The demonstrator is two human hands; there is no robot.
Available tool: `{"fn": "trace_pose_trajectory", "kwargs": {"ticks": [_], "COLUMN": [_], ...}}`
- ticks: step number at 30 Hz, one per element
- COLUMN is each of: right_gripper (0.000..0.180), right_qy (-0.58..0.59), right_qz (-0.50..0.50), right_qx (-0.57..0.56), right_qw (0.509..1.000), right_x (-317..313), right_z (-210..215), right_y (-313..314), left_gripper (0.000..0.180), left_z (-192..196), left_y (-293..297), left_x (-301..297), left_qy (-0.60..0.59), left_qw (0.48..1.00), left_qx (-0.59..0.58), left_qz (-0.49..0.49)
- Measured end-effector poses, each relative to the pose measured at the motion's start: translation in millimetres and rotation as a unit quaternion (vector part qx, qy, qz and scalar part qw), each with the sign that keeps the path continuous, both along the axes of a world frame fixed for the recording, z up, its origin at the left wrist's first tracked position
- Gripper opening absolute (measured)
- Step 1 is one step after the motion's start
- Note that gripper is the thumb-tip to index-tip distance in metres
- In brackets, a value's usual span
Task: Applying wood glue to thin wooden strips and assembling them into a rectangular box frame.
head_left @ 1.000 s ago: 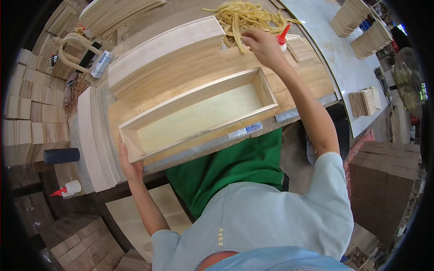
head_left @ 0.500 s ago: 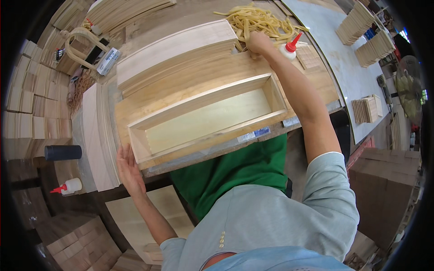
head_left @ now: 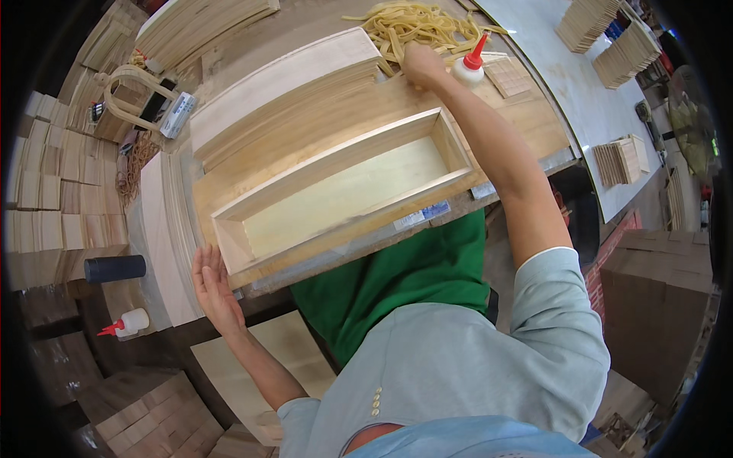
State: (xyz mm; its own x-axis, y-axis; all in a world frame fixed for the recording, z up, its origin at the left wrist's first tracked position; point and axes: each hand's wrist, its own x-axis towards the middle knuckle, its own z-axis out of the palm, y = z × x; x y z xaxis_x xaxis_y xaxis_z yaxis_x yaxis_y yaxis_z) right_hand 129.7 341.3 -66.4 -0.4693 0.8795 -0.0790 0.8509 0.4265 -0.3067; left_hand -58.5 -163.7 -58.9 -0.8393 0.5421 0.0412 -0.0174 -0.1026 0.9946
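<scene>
Wood stacks crowded the worktop (head_left: 534, 122). Since a second ago the right hand (head_left: 422, 63) had moved right, fingers clenched in the rubber bands (head_left: 405, 27) near the glue bottle (head_left: 468, 67). Left hand (head_left: 214, 286), fingers released, steadied the long wooden box (head_left: 343, 195)

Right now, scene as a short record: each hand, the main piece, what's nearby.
left hand: open, flat against the near left end of the wooden box frame
right hand: reaching into the pile of pale rubber bands; grip cannot be told
box frame: open, empty, lying on the workbench
near right hand: glue bottle with red nozzle
far left: second glue bottle, dark cylinder
</scene>
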Motion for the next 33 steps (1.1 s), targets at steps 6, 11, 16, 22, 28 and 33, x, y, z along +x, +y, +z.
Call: {"fn": "trace_pose_trajectory", "kwargs": {"ticks": [6, 11, 16, 22, 28, 33], "right_gripper": [0.026, 0.028, 0.029, 0.029, 0.028, 0.026], "right_qy": [0.004, 0.002, -0.003, 0.040, 0.102, 0.167], "right_qz": [-0.003, -0.014, 0.006, -0.026, -0.048, -0.091], "right_qx": [0.003, 0.003, 0.001, 0.012, 0.050, 0.044], "right_qw": [1.000, 1.000, 1.000, 0.999, 0.992, 0.981], "right_x": [3, -3, 2, 4, 5, -1], "right_z": [-7, -5, -14, -18, -18, -18], "right_y": [6, 0, 10, 15, 15, 18], "left_gripper": [0.046, 0.045, 0.043, 0.042, 0.042, 0.042], "left_z": [5, 8, 13, 13, 14, 17], "left_y": [-6, -1, -1, -6, -7, -4], "left_x": [0, 7, 9, 11, 12, 12], "left_qy": [0.016, 0.020, 0.030, 0.029, 0.030, 0.041], "left_qw": [1.000, 1.000, 0.999, 0.999, 0.999, 0.999], "left_qx": [-0.011, -0.012, -0.014, -0.015, -0.024, -0.009], "left_qz": [0.013, 0.006, -0.001, 0.010, 0.016, 0.009]}}
